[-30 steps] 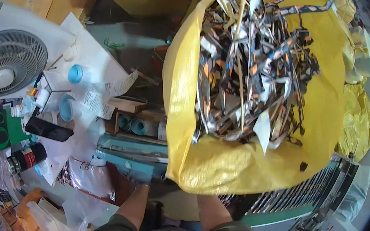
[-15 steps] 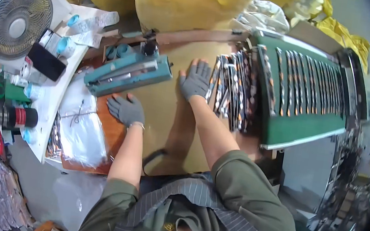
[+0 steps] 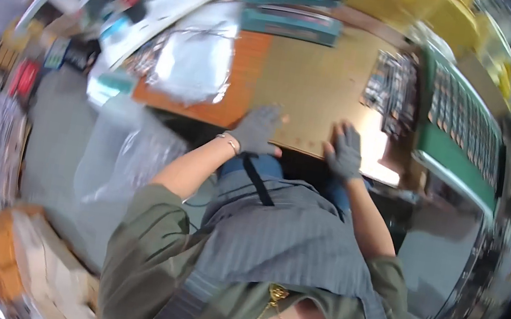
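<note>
The grey-gloved left hand [image 3: 257, 129] and grey-gloved right hand [image 3: 345, 152], both with fingers loosely spread, are at the near edge of a flat, tan-and-orange surface [image 3: 316, 86]; shiny clear plastic bags [image 3: 194, 63] lie left, narrow dark patterned strips [image 3: 395, 88] right, a long teal sealer [image 3: 292, 26] beyond

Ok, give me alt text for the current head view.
A grey-gloved left hand and right hand are open at the near edge of a worktable. Beyond them are a teal heat sealer, clear plastic bags at left, and dark patterned strips at right.
</note>
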A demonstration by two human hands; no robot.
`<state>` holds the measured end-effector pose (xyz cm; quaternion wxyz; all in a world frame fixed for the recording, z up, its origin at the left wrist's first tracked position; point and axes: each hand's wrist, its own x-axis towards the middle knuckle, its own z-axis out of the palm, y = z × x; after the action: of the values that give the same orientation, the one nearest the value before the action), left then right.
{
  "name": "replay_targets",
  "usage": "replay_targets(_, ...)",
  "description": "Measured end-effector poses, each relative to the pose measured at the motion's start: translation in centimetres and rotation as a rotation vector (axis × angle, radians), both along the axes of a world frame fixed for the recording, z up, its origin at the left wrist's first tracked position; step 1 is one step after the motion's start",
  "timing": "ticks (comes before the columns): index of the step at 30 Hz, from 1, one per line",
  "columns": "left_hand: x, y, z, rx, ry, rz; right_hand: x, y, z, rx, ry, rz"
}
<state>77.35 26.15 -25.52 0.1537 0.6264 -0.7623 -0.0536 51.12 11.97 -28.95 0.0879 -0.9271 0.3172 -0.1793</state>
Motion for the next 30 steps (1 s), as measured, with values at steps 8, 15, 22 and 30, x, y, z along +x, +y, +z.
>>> replay_targets(8, 12.5, 2.5, 7.0, -0.169, 0.392, 0.633, -2.5, 1.4, 0.3, 0.006, 0.139, -0.018)
replay_targets(15, 27.5, 4.5, -2.0, -0.132, 0.137, 0.722, 1.3, 1.3, 0.8, 0.077, 0.001, 0.055)
replay_targets(22, 7.9, -5.2, 8.7, -0.264, 0.830, 0.530, 2.4, 0.6, 3.6, 0.983, -0.432, -0.178)
replay_targets(30, -5.0, -7.1, 9.0, -0.063, 1.469, 0.521, 6.0, -2.8, 11.5, 0.760, -0.729, -0.189)
